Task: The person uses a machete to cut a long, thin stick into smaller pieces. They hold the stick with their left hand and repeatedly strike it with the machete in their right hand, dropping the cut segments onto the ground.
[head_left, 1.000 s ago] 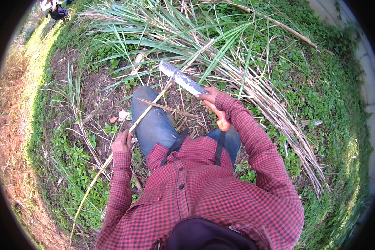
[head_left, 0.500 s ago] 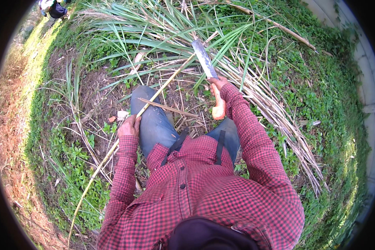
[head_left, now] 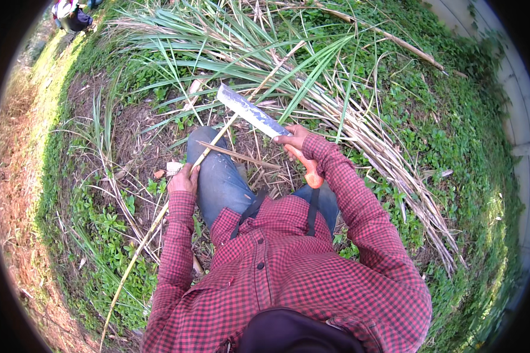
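My left hand (head_left: 184,178) is closed around a long, thin yellowish cane stalk (head_left: 140,249), which slants from the lower left up past my knee. In my right hand (head_left: 295,141) is a machete (head_left: 253,113) with an orange handle, its broad, worn blade pointing up and left. The blade lies across the upper part of the stalk; whether it touches cannot be told. A split brown strip of stem (head_left: 239,154) rests over my left thigh (head_left: 213,176), under or beside the stalk.
A heap of cut stalks (head_left: 388,167) with long green leaves (head_left: 218,56) spreads beyond my knees and down the right side. A pale wall (head_left: 515,117) curves along the far right. Another person (head_left: 73,16) is at the top left.
My right hand has come nearer and slightly left, and the machete blade has swung left and down over the stalk. My left hand keeps its grip, nearly still.
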Action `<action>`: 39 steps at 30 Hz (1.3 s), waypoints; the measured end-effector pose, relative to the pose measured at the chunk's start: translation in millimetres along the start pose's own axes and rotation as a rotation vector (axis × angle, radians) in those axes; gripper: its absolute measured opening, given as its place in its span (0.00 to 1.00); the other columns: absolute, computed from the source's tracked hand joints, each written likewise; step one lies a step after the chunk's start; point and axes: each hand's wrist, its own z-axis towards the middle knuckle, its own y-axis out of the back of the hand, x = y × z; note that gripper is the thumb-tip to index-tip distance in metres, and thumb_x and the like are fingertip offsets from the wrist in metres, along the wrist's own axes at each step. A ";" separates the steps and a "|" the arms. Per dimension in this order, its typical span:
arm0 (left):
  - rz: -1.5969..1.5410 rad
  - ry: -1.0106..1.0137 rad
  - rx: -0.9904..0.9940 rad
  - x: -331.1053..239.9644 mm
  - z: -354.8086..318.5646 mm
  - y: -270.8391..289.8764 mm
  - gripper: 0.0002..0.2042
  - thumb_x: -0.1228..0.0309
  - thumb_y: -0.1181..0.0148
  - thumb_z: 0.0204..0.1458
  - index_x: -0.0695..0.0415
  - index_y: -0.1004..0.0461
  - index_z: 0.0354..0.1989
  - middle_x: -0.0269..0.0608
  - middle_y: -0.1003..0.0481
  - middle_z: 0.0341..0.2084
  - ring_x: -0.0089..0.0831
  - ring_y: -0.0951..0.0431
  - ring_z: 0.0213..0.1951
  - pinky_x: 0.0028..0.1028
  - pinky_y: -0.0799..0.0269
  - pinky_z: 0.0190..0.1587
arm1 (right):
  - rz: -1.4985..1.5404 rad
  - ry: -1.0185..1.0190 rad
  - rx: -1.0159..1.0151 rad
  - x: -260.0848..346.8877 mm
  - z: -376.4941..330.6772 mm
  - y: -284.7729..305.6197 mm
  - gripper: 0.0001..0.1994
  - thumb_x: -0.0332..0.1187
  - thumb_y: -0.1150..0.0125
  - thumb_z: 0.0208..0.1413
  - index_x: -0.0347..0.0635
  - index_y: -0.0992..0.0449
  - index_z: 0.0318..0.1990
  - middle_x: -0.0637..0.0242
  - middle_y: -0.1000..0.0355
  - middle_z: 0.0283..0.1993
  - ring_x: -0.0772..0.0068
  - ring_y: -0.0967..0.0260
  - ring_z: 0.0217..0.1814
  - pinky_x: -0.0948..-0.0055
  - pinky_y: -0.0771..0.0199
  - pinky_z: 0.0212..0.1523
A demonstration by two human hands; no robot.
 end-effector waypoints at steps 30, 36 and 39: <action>-0.068 -0.372 0.028 -17.8 79.8 8.8 0.23 0.55 0.47 0.48 0.55 0.35 0.50 0.47 0.32 0.46 0.42 0.34 0.51 0.37 0.40 0.53 | 0.152 -0.007 -0.368 -47.8 -35.0 6.5 0.22 0.42 0.41 0.48 0.34 0.32 0.45 0.64 0.33 0.19 0.73 0.35 0.14 0.74 0.32 0.16; -0.009 -0.264 -0.157 -31.4 -50.8 -2.7 0.32 0.57 0.46 0.47 0.57 0.48 0.59 0.54 0.43 0.54 0.49 0.43 0.56 0.42 0.46 0.55 | 0.061 -0.069 -0.338 -49.7 -32.0 36.7 0.24 0.42 0.40 0.46 0.36 0.33 0.48 0.65 0.33 0.20 0.74 0.34 0.16 0.74 0.31 0.17; -0.059 -0.059 0.062 -1.3 -61.0 -7.8 0.22 0.56 0.55 0.53 0.53 0.41 0.53 0.57 0.30 0.40 0.51 0.28 0.40 0.43 0.33 0.41 | 0.252 -0.092 -0.530 -47.4 -17.1 53.6 0.25 0.41 0.38 0.45 0.34 0.34 0.48 0.63 0.33 0.21 0.72 0.34 0.16 0.73 0.32 0.17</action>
